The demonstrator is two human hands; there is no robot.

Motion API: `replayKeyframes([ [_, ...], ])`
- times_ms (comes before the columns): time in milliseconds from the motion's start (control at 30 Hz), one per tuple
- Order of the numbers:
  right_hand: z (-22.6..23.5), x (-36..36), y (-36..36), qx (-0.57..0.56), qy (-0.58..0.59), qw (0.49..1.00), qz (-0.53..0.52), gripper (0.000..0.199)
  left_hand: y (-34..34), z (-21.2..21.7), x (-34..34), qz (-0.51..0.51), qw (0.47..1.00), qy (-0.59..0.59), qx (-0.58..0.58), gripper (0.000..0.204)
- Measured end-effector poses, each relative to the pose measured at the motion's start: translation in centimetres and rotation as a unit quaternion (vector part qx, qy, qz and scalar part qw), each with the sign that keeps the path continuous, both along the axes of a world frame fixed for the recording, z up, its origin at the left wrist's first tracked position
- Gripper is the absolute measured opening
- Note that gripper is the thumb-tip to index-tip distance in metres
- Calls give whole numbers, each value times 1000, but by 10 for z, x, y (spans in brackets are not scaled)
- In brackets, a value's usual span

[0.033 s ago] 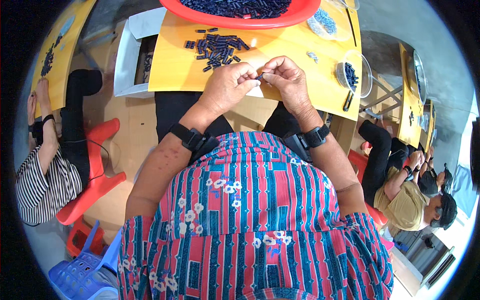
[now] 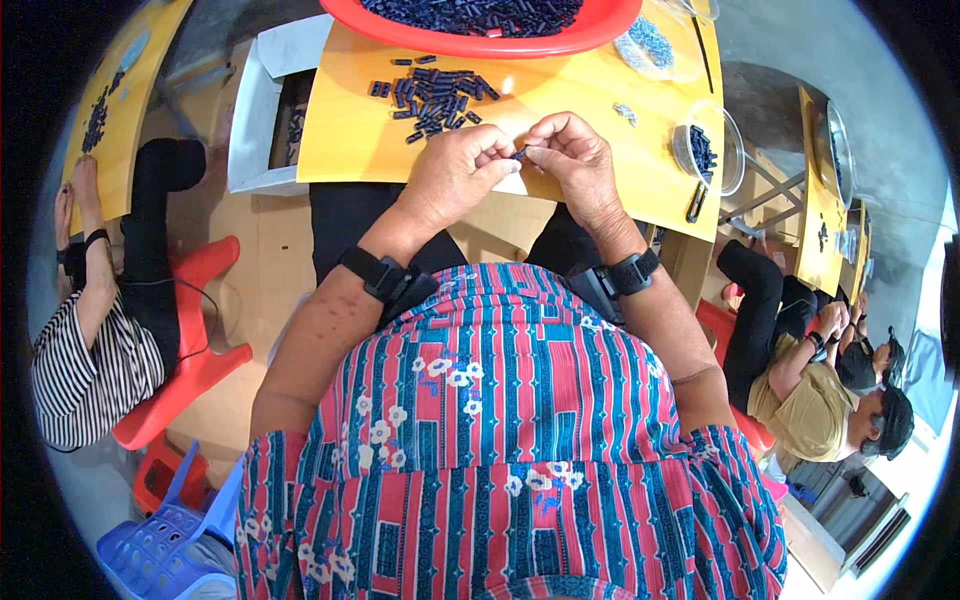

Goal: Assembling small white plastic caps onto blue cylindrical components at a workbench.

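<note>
My left hand [image 2: 457, 170] and my right hand [image 2: 577, 165] meet above the near edge of the yellow table [image 2: 560, 95]. Between their fingertips is a small dark blue piece [image 2: 519, 154], mostly covered, so its exact kind does not show. The left thumb and forefinger pinch it from one side, the right ones from the other. Just beyond my left hand lies a loose pile of short dark blue plastic pieces [image 2: 437, 97]. A few small pale blue bits [image 2: 625, 114] rest on the tabletop beyond my right hand.
A red basin [image 2: 485, 45] full of dark pieces stands at the far side. To the right are a clear tub of dark pieces [image 2: 703, 150] and a clear container of light blue bits [image 2: 650, 45]. An open white box [image 2: 250, 140] adjoins the table's left. People sit at both sides.
</note>
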State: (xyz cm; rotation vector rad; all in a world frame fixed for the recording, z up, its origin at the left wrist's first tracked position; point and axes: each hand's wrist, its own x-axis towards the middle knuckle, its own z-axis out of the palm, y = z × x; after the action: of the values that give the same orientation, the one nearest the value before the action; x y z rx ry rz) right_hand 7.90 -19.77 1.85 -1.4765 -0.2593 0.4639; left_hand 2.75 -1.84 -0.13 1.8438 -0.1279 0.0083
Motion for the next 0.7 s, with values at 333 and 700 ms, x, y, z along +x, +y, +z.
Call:
replayKeyframes([
  [333,1,0,-1,5,-5,1000,1,17,-1,1,0,7,1000,-5,8,11],
  [700,1,0,0,-8,-36,999,5,18,0,0,0,9,1000,-6,3,12],
])
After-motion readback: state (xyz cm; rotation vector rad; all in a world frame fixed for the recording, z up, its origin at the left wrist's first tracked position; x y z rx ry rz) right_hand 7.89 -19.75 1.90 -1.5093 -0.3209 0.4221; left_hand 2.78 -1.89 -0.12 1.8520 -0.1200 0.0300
